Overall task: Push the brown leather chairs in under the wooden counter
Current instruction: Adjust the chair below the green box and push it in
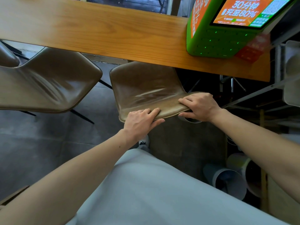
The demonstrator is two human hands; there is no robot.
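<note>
A brown leather chair [142, 85] stands in front of me, its seat partly under the wooden counter [90, 28]. My left hand [141, 122] grips the top edge of its backrest at the left, fingers over the rim. My right hand [199, 105] grips the same edge at the right, thumb under it. A second brown leather chair [48, 85] stands to the left, mostly out from the counter, on thin black legs. A third chair's corner [6, 57] shows at the far left.
A green and orange charging kiosk [227, 30] sits on the counter's right end. Metal shelving [259, 91] and grey cylinders [230, 181] crowd the right side. The floor [40, 143] is dark grey tile. My grey-clad leg and a shoe [143, 143] are below the chair.
</note>
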